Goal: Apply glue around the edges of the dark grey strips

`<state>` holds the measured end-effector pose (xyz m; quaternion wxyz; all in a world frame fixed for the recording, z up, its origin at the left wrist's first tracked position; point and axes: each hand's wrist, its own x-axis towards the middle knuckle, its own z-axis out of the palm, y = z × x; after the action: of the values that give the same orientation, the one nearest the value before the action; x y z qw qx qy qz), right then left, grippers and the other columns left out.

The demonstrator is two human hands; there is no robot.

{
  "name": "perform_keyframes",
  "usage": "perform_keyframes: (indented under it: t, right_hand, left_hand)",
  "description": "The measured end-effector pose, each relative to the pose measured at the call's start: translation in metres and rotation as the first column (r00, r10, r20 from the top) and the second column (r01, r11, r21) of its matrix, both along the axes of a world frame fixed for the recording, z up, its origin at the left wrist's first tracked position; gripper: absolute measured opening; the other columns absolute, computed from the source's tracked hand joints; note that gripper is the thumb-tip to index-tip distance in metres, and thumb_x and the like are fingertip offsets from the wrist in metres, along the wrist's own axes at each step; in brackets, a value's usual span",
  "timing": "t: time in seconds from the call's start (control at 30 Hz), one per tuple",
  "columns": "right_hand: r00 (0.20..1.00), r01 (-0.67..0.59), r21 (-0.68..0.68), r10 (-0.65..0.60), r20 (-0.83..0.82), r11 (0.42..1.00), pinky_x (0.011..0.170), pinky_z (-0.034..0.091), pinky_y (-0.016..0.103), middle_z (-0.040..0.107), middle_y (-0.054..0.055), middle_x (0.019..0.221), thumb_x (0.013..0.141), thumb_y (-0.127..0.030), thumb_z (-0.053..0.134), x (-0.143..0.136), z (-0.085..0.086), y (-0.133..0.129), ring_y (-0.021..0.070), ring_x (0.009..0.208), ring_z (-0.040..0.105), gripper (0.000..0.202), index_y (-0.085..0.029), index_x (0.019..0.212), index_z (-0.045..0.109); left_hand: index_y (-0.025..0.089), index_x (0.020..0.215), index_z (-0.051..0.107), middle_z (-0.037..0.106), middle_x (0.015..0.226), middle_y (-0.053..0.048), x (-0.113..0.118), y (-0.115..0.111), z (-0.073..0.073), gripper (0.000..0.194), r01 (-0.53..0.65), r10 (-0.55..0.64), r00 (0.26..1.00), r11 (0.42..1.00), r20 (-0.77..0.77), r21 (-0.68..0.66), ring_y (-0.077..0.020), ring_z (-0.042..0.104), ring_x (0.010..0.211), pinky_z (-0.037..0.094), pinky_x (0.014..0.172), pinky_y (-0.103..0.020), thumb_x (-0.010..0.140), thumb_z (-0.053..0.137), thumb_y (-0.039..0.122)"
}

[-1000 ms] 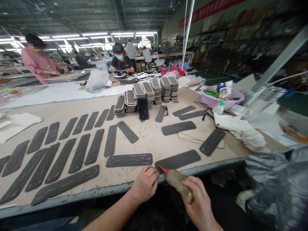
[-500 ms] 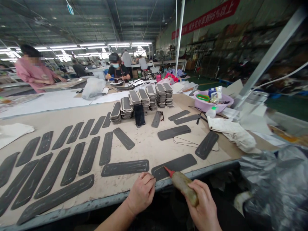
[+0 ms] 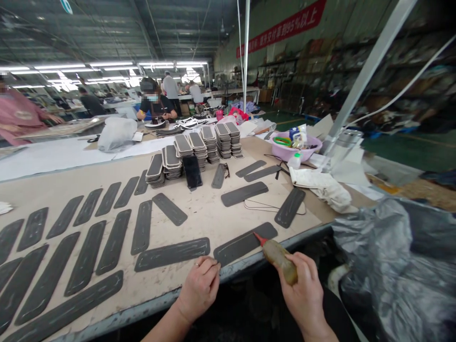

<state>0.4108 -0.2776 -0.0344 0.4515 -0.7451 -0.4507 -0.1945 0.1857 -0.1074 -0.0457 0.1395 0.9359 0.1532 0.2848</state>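
In my right hand [image 3: 302, 289] is a yellowish glue bottle [image 3: 280, 256], fingers wrapped round it. Its red nozzle points up and left, the tip at a dark grey rounded strip [image 3: 238, 244] by the table's front edge. A thin pale line of glue runs along that strip. My left hand [image 3: 200, 285] is closed at the strip's left end, fingertips at its corner; whatever they pinch is hidden. Just left of it lies another dark strip [image 3: 173, 254] with a glossy line on it.
Several dark strips [image 3: 85, 259] lie in rows across the left of the table. Stacks of pale-edged pieces [image 3: 197, 147] stand at the back, a black phone [image 3: 192, 172] leaning there. A purple basin [image 3: 281, 151], white cloth [image 3: 331, 190] and grey plastic sheet [image 3: 384, 266] are on the right.
The nozzle has moved along the strip towards its right end, and the pale line behind it is longer. My left hand stays at the strip's left end. The whole view has shifted.
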Motion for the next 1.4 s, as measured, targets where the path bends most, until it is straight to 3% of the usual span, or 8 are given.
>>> perform_keyframes:
  t: [0.23, 0.53, 0.63, 0.7, 0.8, 0.9, 1.1, 1.4]
  right_hand:
    - [0.981, 0.187, 0.019, -0.188, 0.049, 0.982, 0.077, 0.051, 0.044, 0.055, 0.015, 0.103, 0.094, -0.044, 0.053, 0.016, 0.003, 0.003, 0.0287, 0.092, 0.058, 0.030, -0.016, 0.103, 0.057]
    - [0.957, 0.270, 0.035, -0.273, 0.095, 0.962, 0.077, 0.051, 0.039, 0.057, 0.015, 0.103, 0.092, -0.046, 0.056, 0.023, 0.001, 0.004, 0.0270, 0.091, 0.058, 0.033, -0.014, 0.102, 0.059]
    - [0.960, 0.279, 0.093, -0.281, 0.008, 0.956, 0.081, 0.048, 0.040, 0.057, 0.014, 0.103, 0.087, -0.048, 0.062, 0.021, 0.004, 0.001, 0.0280, 0.095, 0.057, 0.037, -0.014, 0.102, 0.059]
    - [0.960, 0.250, 0.116, -0.231, -0.160, 0.961, 0.085, 0.045, 0.041, 0.057, 0.011, 0.102, 0.083, -0.052, 0.065, 0.018, 0.004, -0.002, 0.0284, 0.096, 0.056, 0.043, -0.015, 0.105, 0.057]
    - [0.847, 0.189, 0.114, -0.103, -0.522, 0.975, 0.083, 0.043, 0.038, 0.057, 0.007, 0.105, 0.079, -0.055, 0.068, 0.014, -0.001, -0.009, 0.0254, 0.092, 0.056, 0.051, -0.019, 0.113, 0.054]
    - [0.692, 0.137, 0.165, 0.025, -0.721, 0.977, 0.081, 0.043, 0.034, 0.057, 0.003, 0.104, 0.073, -0.053, 0.074, 0.011, -0.008, -0.012, 0.0222, 0.090, 0.056, 0.056, -0.021, 0.115, 0.054]
    - [0.503, 0.186, 0.372, 0.237, -0.831, 0.909, 0.077, 0.046, 0.032, 0.059, 0.001, 0.091, 0.064, -0.052, 0.080, 0.010, -0.005, -0.005, 0.0194, 0.081, 0.056, 0.060, -0.021, 0.108, 0.053]
    - [0.275, 0.217, 0.400, 0.338, -0.900, 0.890, 0.072, 0.050, 0.025, 0.061, 0.000, 0.087, 0.054, -0.045, 0.088, 0.003, 0.001, -0.003, 0.0169, 0.081, 0.058, 0.065, -0.023, 0.105, 0.054]
  left_hand:
    - [0.015, 0.107, 0.063, 0.063, 0.094, -0.010, 0.002, 0.000, 0.003, 0.027, 0.020, -0.020, 1.000, 1.000, 0.023, 0.012, -0.0213, 0.059, 0.093, 0.053, 0.088, -0.041, 0.090, 0.044, 0.005]
    - [0.014, 0.107, 0.063, 0.062, 0.096, -0.010, 0.000, -0.001, -0.003, 0.027, 0.006, -0.006, 1.000, 1.000, 0.002, -0.014, -0.0212, 0.056, 0.094, 0.052, 0.088, -0.041, 0.090, 0.045, 0.005]
    - [0.014, 0.107, 0.063, 0.062, 0.095, -0.009, 0.000, -0.001, -0.001, 0.026, 0.012, -0.012, 1.000, 1.000, 0.005, -0.011, -0.0212, 0.056, 0.094, 0.052, 0.089, -0.041, 0.089, 0.046, 0.005]
    - [0.014, 0.107, 0.063, 0.062, 0.094, -0.009, 0.001, -0.001, 0.001, 0.027, 0.015, -0.015, 1.000, 1.000, 0.008, -0.010, -0.0212, 0.056, 0.093, 0.051, 0.089, -0.041, 0.088, 0.046, 0.005]
    - [0.015, 0.109, 0.062, 0.062, 0.093, -0.009, 0.001, -0.002, 0.002, 0.029, 0.011, -0.011, 1.000, 1.000, 0.017, -0.013, -0.0214, 0.056, 0.092, 0.051, 0.088, -0.042, 0.088, 0.045, 0.004]
    - [0.015, 0.107, 0.062, 0.062, 0.094, -0.009, 0.000, -0.003, 0.002, 0.028, 0.002, -0.002, 1.000, 1.000, 0.012, -0.022, -0.0217, 0.056, 0.092, 0.051, 0.088, -0.043, 0.088, 0.045, 0.004]
    - [0.015, 0.105, 0.061, 0.061, 0.094, -0.009, -0.001, -0.003, 0.001, 0.026, -0.014, 0.014, 1.000, 0.999, 0.001, -0.035, -0.0226, 0.055, 0.092, 0.052, 0.086, -0.043, 0.088, 0.045, 0.004]
    - [0.014, 0.103, 0.060, 0.059, 0.090, -0.009, -0.001, -0.004, 0.005, 0.026, -0.025, 0.025, 1.000, 0.999, -0.009, -0.032, -0.0227, 0.054, 0.087, 0.052, 0.082, -0.042, 0.086, 0.044, 0.004]
